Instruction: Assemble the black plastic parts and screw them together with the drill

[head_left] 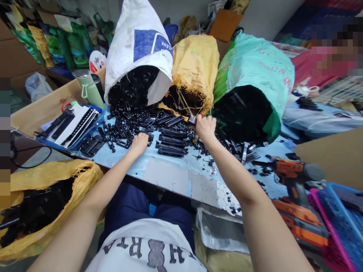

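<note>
My left hand is closed at the front of a heap of small black plastic parts. Its fingertips touch the pieces there, and whatever lies under them is hidden. My right hand is closed at the mouth of a yellow woven sack. A small dark piece with a pale edge shows at its fingertips, too blurred to name. Between the hands lies a row of long black plastic parts, side by side on the blue tabletop.
A white sack and a green sack, both holding black parts, flank the yellow one. An orange cordless drill lies at right beside a blue basket. A green bottle stands at left. Another person is at far right.
</note>
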`<state>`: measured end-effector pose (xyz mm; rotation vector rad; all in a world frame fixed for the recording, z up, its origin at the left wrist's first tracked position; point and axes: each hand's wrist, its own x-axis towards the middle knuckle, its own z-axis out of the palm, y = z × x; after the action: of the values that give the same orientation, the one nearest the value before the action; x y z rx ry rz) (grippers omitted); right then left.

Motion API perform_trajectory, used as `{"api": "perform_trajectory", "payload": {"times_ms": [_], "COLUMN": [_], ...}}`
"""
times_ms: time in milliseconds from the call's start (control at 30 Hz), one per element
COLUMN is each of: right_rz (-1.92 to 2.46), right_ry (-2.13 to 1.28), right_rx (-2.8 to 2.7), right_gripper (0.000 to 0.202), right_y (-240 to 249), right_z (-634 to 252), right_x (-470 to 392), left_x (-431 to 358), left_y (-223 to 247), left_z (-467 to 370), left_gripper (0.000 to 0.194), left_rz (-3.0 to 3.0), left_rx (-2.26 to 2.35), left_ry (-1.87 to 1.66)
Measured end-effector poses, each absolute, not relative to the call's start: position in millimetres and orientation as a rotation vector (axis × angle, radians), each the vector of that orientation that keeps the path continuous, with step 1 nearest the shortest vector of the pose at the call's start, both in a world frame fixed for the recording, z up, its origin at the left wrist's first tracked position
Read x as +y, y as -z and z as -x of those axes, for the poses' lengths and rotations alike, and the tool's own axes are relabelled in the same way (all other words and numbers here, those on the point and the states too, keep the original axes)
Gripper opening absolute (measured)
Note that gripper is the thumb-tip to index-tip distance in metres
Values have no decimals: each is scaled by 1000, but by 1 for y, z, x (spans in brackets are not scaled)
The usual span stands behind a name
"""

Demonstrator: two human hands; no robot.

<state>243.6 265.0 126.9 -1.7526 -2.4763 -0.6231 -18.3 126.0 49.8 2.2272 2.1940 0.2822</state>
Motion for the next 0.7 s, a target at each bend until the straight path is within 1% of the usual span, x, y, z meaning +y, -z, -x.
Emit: {"api": "perform_trajectory", "payload": {"times_ms": [100,233,367,467,533,633,700], "right_rz": [1879,2100,2308,2254,2208,2110,1913], "right_ry": [602,334,137,138,152,152,163], "right_rx": [-2362,-2361,-2255,-2171,-1974,-1591,-1478], "right_gripper": [53,67,72,69,71,77,76], "right_y": [-141,-138,-127,-125,-131,-154,-174], "right_z": [-254,-251,-252,-259,-266,-278,-285], "right_x": [268,294,314,317,316,313,302], "left_x": [123,113,95,80,71,62,57], "left_y": [-42,-40,-48,-55,-56,-55,-54], "left_z": [14,6,-1,-8,-13,-23,-32], "left_gripper": [17,27,34,36,37,37,38], "left_rz": [-2201,-2209,-2168,-2107,-2076,-2034,-2011], "left_rx": [2205,2223,2196,2131,2078,2010,1942], "left_ry": [-347,-456,-749,-919,-993,-1046,-1079]}}
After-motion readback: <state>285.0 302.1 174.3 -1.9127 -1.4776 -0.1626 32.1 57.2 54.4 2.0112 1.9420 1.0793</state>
